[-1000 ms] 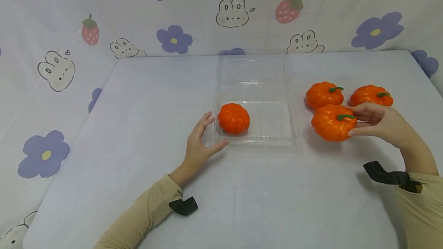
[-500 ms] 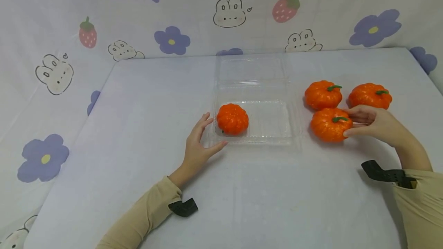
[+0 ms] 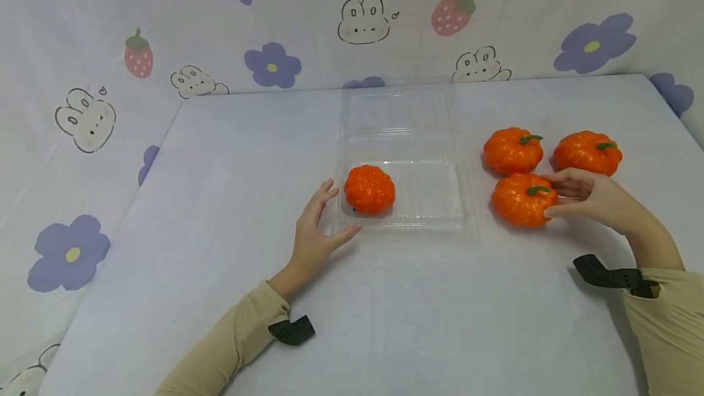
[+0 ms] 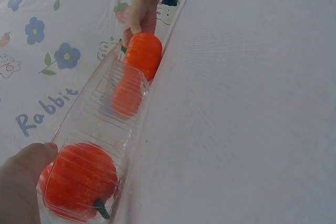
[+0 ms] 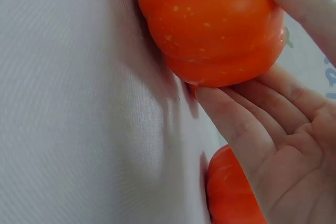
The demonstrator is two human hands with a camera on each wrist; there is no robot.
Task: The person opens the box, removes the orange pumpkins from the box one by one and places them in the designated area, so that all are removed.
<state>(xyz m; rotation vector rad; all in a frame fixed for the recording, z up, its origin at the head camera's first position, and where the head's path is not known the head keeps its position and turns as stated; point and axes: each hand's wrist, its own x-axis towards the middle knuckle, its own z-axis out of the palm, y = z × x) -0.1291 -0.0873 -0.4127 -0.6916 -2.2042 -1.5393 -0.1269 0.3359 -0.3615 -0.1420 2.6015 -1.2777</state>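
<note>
A clear plastic clamshell container [image 3: 440, 219] lies open on the table, lid flat behind it. One orange pumpkin [image 3: 370, 190] [image 4: 79, 179] sits in its left half. My left hand [image 3: 319, 228] [image 4: 21, 174] rests with straight fingers against the container's front left corner. To the right of the container lie three more pumpkins. My right hand [image 3: 580, 197] [image 5: 262, 129] holds the nearest pumpkin [image 3: 521, 200] [image 5: 210, 24] between thumb and fingers from its right side. That pumpkin sits on the table.
Two other pumpkins [image 3: 513, 150] [image 3: 587, 152] lie just behind the held one. The container's open lid [image 3: 401, 112] reaches toward the back edge. A printed cloth with rabbits and flowers [image 3: 275, 29] hangs behind the white table [image 3: 220, 170].
The pumpkin in my right hand has shifted slightly left and come down to the table. My left hand has stayed at the container's corner.
</note>
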